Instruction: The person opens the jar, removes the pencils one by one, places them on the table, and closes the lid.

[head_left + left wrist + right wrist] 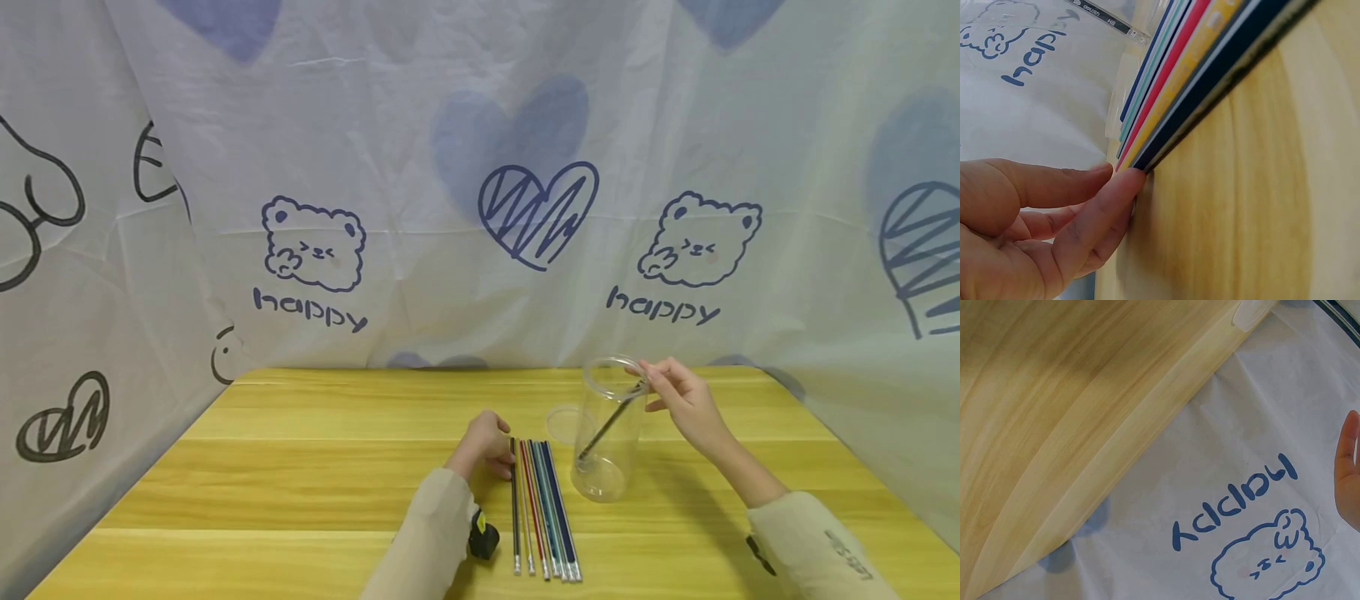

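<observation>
A clear cylindrical jar (609,433) stands upright at right of centre. One black pencil (609,425) slants inside it, its upper end at the right rim. My right hand (686,404) pinches that upper end beside the rim; in the right wrist view only part of the hand (1349,475) shows. Left of the jar, several pencils (543,508) lie side by side, silver ends toward me. My left hand (487,443) is at the far end of the leftmost dark pencil (515,508). The left wrist view shows a fingertip (1135,178) touching it, the thumb apart from it.
A clear round lid (564,423) lies on the table behind the pencils, left of the jar. The wooden table (300,483) ends at a printed white cloth (420,275) hanging behind it. A black wrist device (483,536) sits by my left sleeve.
</observation>
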A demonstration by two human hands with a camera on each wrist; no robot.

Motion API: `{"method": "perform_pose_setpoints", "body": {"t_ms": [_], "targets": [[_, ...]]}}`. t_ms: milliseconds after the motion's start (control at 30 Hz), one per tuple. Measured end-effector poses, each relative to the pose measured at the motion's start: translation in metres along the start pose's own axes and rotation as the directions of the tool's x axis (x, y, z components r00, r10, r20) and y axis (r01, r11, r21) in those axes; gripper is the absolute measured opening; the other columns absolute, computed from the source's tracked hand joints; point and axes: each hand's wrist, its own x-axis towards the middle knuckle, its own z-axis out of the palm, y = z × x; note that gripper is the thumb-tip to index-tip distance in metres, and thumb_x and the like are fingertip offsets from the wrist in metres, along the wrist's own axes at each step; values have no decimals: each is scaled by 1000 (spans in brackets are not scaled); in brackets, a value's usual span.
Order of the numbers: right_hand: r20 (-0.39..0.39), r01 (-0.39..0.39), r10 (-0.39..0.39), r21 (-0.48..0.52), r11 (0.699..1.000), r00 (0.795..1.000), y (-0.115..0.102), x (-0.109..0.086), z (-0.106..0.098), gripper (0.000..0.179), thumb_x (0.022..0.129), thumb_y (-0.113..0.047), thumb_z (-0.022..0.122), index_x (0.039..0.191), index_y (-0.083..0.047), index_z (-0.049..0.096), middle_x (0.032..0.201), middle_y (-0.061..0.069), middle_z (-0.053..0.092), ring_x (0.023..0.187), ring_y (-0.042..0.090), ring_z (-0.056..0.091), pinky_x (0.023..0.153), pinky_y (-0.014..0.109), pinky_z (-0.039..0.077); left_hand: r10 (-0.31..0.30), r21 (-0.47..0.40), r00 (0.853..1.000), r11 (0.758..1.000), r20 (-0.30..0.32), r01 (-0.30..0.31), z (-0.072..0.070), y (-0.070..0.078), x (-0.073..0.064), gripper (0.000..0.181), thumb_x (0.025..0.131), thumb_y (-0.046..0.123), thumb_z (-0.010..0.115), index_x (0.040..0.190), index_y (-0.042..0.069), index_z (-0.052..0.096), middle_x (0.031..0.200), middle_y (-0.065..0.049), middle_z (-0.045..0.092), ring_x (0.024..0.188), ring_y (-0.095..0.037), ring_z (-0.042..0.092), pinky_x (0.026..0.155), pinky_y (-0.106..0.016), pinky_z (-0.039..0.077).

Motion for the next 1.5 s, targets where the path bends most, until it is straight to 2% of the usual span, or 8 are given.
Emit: {"method": "perform_pose_setpoints", "body": {"t_ms": [233,433,700,867,1100,1300,1400,1500], "targets": [[4,2,-2,2,1000,1000,-1,0,0,16,95,0,37,85,6,49,105,-12,62,78,6,59,58,27,53,79,64,996,995,-37,-76,-5,5,-5,36,73,-10,65,106,-10,51,75,-19,53,58,-33,61,46,-35,52],[4,10,-10,-1,1000,1000,0,0,-1,16,94,1,37,86,6,49,104,-11,62,77,6,59,57,30,53,196,150,977,972,-80,-182,-11,20,-11,31,79,8,66,104,-6,56,81,-12,54,66,-26,57,51,-35,52],[2,14,-14,-4,1000,1000,0,0,-1,16,94,2,37,84,6,49,105,-12,61,77,6,58,57,29,53,283,232,955,939,-93,-255,-10,42,-18,26,83,14,62,103,-3,60,102,-18,57,59,-17,53,49,-28,49],[3,6,-6,3,1000,1000,-1,0,0,16,94,2,37,84,7,48,104,-13,61,77,5,59,57,28,53,333,247,937,922,-109,-299,-11,49,-22,22,83,16,62,99,1,63,95,-13,61,73,-21,57,56,-29,49],[3,-1,1,2,1000,1000,0,1,0,16,94,1,37,84,6,48,104,-13,61,77,5,59,57,28,53,514,259,842,846,-164,-466,-9,63,-28,12,83,15,61,88,4,65,81,-5,61,77,-19,57,66,-29,48],[1,-2,2,1,1000,1000,-1,1,0,16,94,1,37,83,6,47,104,-13,61,77,5,58,57,28,53,596,174,771,803,-223,-570,-5,76,-37,11,84,12,59,89,4,64,78,-2,61,71,-14,55,63,-23,47],[0,-4,4,0,1000,1000,0,1,0,17,94,1,37,82,5,47,105,-14,61,78,6,58,57,28,53,658,145,713,751,-242,-644,-2,80,-41,11,86,13,59,90,4,65,79,-2,62,71,-12,55,62,-21,47],[-1,-8,8,-1,1000,1000,0,0,0,17,94,0,37,81,5,47,105,-14,60,78,6,57,57,28,53,722,133,643,685,-254,-716,1,85,-45,11,86,12,59,89,3,65,80,-2,62,72,-11,56,61,-19,47]]}}
